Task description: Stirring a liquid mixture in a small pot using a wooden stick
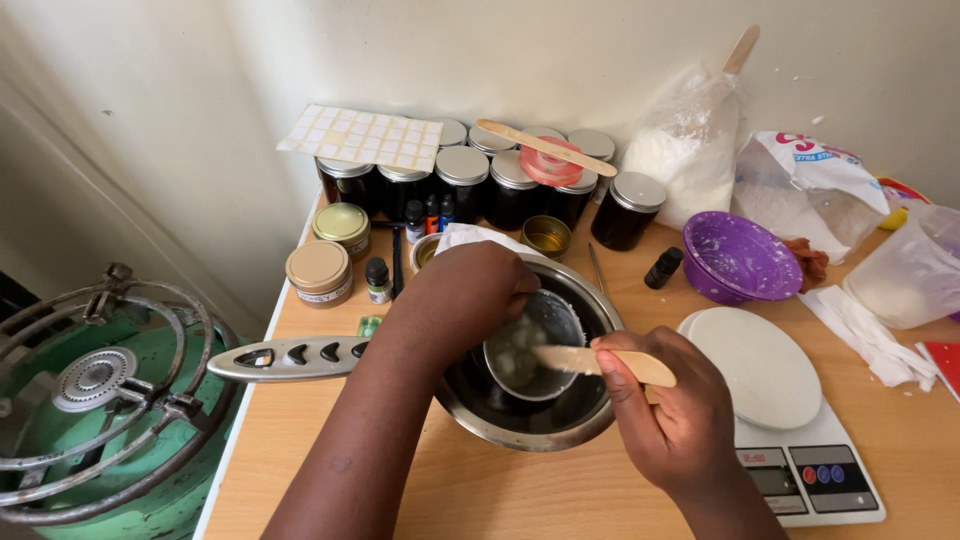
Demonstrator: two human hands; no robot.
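My left hand [470, 290] curls over the rim of a small metal cup [535, 345] sitting inside a shiny round steel bowl [590, 420] on the smooth wooden table [330, 460]. My right hand [665, 400] pinches a flat wooden stick [590, 362], its tip in the cup's pale, lumpy contents. A white kitchen scale [800, 440] lies just right.

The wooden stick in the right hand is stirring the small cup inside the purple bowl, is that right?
Not quite. The head view shows the right hand stirring the wooden stick in the small cup inside the steel bowl, not the purple bowl.
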